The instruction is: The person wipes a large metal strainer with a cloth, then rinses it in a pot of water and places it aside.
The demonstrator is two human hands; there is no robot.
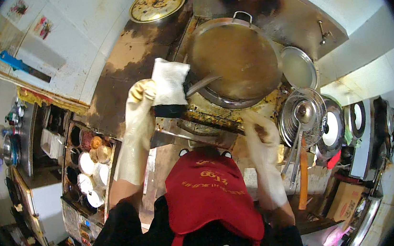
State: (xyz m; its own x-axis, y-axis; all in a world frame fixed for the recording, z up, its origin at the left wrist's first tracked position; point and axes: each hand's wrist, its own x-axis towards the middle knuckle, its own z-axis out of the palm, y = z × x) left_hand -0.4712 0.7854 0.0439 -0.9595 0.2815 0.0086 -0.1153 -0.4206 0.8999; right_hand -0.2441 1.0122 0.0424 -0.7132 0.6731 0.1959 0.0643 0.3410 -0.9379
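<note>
My left hand (143, 90), in a cream rubber glove, has its fingers curled at the edge of a white cloth-like pad (171, 82) with a black lower end. Behind this pad, a metal handle (203, 84) reaches out over a large round wok (236, 65) that contains brownish liquid. At the wok's near right side is my right hand (261, 130) in a similar glove, blurred by motion, with bent fingers; whether it holds something cannot be told. A red apron (208, 194) bearing writing covers my chest.
Right of the wok are a metal bowl (299, 67) of pale liquid, a wire strainer (285, 121) and a ladle (304, 111). A round lid (157, 4) lies at the back left. A container rack (69, 161) stands left; a cardboard box (346, 202) sits lower right.
</note>
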